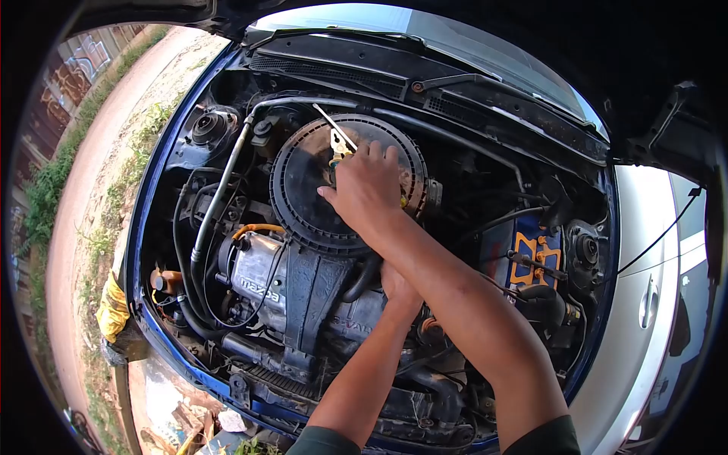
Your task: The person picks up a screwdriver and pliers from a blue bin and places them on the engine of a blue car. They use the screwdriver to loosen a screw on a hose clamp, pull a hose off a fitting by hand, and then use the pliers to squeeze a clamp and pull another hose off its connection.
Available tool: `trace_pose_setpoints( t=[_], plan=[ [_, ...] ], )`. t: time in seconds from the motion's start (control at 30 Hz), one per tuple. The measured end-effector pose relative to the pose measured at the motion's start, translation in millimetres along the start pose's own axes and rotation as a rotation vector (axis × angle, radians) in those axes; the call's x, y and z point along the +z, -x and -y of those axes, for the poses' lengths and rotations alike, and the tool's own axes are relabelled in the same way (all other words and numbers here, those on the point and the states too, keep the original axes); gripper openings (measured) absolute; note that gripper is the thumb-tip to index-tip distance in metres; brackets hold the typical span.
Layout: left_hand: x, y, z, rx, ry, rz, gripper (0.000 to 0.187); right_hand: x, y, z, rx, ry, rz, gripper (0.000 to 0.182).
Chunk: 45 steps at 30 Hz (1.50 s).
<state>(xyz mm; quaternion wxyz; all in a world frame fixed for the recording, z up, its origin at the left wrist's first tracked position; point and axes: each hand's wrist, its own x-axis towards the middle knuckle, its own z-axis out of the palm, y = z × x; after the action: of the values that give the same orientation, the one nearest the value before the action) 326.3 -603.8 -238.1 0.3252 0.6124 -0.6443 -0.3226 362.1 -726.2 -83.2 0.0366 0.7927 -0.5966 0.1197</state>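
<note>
My right hand (369, 182) grips slim silvery metal rod (334, 125) over round black air-cleaner housing (305, 189); left hand (399, 283), fingers hidden, can't tell. Tool-work, likely; wants steadiness.

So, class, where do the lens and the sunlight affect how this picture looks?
In the head view, the wide lens bows the dirt road and leaves black corners; in the head view, sunlight glares off the white car; also in the head view, shade darkens gaps around the engine, while the right hand looks fairly sharp.
</note>
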Motion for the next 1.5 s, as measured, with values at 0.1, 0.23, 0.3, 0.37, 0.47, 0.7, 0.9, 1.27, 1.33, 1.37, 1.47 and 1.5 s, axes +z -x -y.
trace_pose_setpoints(
  t=[0.1,0.23,0.3,0.37,0.47,0.7,0.9,1.27,1.33,1.37,1.47,1.5],
  plan=[
    [-1,4,-4,0.013,0.001,-0.094,0.060,9,-10,16,0.043,0.160,0.074,0.032],
    [-37,-7,-41,-0.092,-0.129,0.064,0.056,4,-19,22,0.107,0.224,0.058,0.014],
    [-30,-7,-36,-0.085,-0.090,0.031,0.054,5,-21,28,0.118,0.140,0.176,0.016],
    [-16,-7,-22,-0.065,-0.016,-0.036,0.050,11,-23,25,0.178,0.049,0.204,0.017],
    [3,-8,1,-0.033,0.088,-0.138,0.045,11,-24,20,0.272,-0.110,0.239,0.021],
    [-2,-25,-2,-0.019,-0.194,-0.037,0.036,-58,-9,-32,0.138,-0.711,0.249,0.044],
    [-23,-22,-27,-0.106,-0.167,-0.008,0.045,-104,64,-120,0.411,-0.808,-0.230,0.045],
    [-22,-19,-25,-0.107,-0.142,-0.024,0.045,-46,166,-162,0.238,0.103,0.541,0.038],
    [-23,-20,-24,-0.090,-0.133,-0.028,0.045,-49,152,-152,0.272,0.188,0.531,0.044],
    [-23,-20,-24,-0.090,-0.132,-0.030,0.045,-39,152,-160,0.271,0.189,0.529,0.044],
    [-28,-21,-29,-0.097,-0.119,-0.016,0.043,-13,151,-177,-0.026,0.296,0.200,0.053],
    [-31,-22,-31,-0.118,-0.111,0.000,0.042,-21,146,-168,0.155,0.152,0.344,0.045]
  ],
)
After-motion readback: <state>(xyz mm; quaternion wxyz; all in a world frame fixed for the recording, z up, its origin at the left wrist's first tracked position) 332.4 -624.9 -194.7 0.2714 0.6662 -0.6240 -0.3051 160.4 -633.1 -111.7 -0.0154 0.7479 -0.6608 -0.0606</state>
